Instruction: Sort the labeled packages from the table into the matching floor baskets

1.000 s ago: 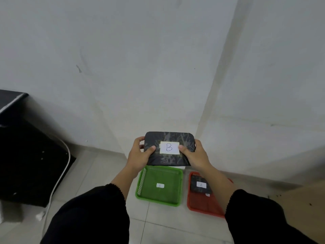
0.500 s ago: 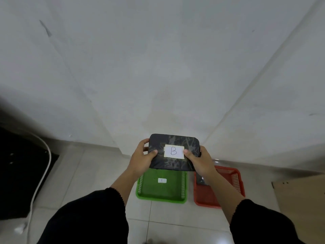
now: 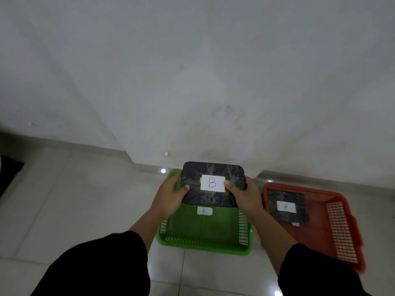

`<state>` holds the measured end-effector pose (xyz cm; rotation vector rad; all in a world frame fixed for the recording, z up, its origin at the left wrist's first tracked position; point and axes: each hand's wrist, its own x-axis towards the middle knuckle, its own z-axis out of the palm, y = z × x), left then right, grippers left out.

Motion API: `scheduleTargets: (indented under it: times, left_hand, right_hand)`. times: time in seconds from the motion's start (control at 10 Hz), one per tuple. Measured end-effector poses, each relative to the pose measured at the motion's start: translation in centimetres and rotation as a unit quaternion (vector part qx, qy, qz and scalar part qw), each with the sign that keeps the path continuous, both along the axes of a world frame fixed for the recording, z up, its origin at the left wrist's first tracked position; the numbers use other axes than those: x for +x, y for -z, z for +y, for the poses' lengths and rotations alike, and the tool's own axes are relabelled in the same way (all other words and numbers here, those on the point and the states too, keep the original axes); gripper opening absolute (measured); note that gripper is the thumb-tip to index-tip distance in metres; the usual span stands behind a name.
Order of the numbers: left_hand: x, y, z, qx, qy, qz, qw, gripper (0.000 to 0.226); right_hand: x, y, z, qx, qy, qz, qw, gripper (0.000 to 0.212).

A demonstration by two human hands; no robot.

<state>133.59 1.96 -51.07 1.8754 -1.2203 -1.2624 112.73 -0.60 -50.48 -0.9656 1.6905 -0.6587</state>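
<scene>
We grip the B-labeled package (image 3: 213,184) by its short ends, left hand (image 3: 170,195) and right hand (image 3: 245,195) clamped on it, long axis crosswise, directly above the green basket (image 3: 205,245).

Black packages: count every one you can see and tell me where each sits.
2. The package labelled B is held by the left hand and right hand over the green basket; the package labelled A lies in the red basket. Others may be out of view.
</scene>
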Motion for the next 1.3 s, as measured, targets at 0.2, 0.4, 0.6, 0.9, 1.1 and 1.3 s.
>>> scheduleTargets:
  times: [0.2, 0.4, 0.6, 0.9, 1.1, 1.3]
  left_hand:
    - [2.8, 12.3, -0.9, -0.019, -0.023, -0.120, 0.992, 0.062]
    - [4.7, 19.6, -1.9, -0.039, -0.001, -0.089, 0.995, 0.062]
    - [4.5, 21.5, -1.2, -0.079, 0.016, -0.042, 0.996, 0.053]
    - [4.6, 22.0, -1.0, -0.086, 0.021, -0.049, 0.995, 0.057]
    - [4.6, 22.1, -1.2, -0.088, 0.003, -0.038, 0.995, 0.055]
    - [4.7, 20.2, -1.6, -0.032, -0.016, -0.085, 0.996, 0.070]
  right_hand:
    - [0.5, 12.6, -0.8, -0.001, 0.015, 0.032, 0.999, 0.049]
    - [1.5, 20.6, -2.3, -0.007, 0.036, 0.032, 0.999, 0.051]
    - [2.8, 23.7, -2.1, -0.017, 0.049, 0.020, 0.998, 0.048]
    - [5.5, 24.8, -2.1, -0.013, 0.041, -0.011, 0.999, 0.047]
    - [5.8, 25.0, -2.0, -0.018, 0.029, -0.015, 0.999, 0.050]
    - [4.8, 21.6, -1.0, 0.012, -0.001, 0.034, 0.999, 0.072]
